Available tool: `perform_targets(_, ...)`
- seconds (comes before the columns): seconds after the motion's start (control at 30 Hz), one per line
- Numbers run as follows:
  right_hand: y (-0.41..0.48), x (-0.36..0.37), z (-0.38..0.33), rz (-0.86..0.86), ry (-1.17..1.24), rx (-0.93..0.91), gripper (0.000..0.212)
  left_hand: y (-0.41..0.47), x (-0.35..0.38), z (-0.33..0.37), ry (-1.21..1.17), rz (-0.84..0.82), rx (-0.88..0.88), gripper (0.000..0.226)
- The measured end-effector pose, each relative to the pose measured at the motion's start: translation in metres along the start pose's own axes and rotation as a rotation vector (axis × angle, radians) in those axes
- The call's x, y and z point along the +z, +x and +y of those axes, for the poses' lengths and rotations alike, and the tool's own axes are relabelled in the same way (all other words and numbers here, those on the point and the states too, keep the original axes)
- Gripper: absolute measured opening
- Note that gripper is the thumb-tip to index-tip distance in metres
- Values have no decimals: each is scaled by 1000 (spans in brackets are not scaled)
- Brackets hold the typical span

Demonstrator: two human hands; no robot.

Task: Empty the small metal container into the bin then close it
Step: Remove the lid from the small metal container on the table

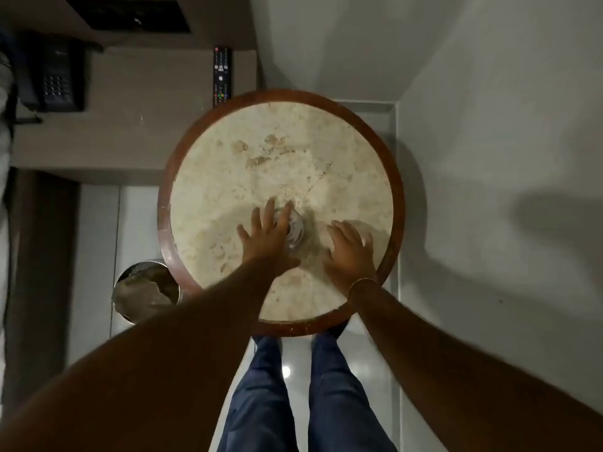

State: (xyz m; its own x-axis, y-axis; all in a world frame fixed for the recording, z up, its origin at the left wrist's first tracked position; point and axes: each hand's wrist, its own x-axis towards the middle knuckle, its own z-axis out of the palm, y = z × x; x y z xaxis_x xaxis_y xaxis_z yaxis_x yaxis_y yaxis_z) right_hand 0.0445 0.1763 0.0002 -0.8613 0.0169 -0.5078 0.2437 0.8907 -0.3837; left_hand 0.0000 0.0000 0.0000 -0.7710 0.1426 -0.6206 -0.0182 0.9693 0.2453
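In the head view, the small metal container [293,228] sat on the round stone worktop [284,151], a little toward the person from its centre and blurred, so whether its lid was on or off could not be told. The left hand [266,236] lay spread over the container's left side, fingers splayed and reaching across its top; they looked to be touching it, but no closed hold showed, and the grip read as wide open, not yet wrapped around anything. The right hand [350,251] rested on the worktop just beside the container, to its right, fingers loosely curled and clear of it, holding nothing.

The relation that mattered was this: the container lay directly under the left grip and between the two hands, with the left hand plainly the nearer. The bin [146,290], a round metal one with a liner, stood on the floor to the left, partly tucked under the worktop's rim, on the same side as the left arm. By that layout the left hand seemed better placed to lift the container and carry it sideways and down to the bin. The emptying had apparently not yet begun.
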Motion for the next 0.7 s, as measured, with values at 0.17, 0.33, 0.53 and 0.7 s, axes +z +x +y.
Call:
perform_targets(0.17,-16,13,7,102,92,41,51,16,7,11,94,26,-5,128)
perform_targets(0.33,-27,18,13,219,158,45,45,26,12,7,87,97,0,112)
perform_targets(0.53,-32,10,5,182,544,163,35,15,15,7,34,133,12,106)
perform_targets(0.7,-31,-13,-12,-76,1180,570,33,-39,0,34,-127,133,102,108)
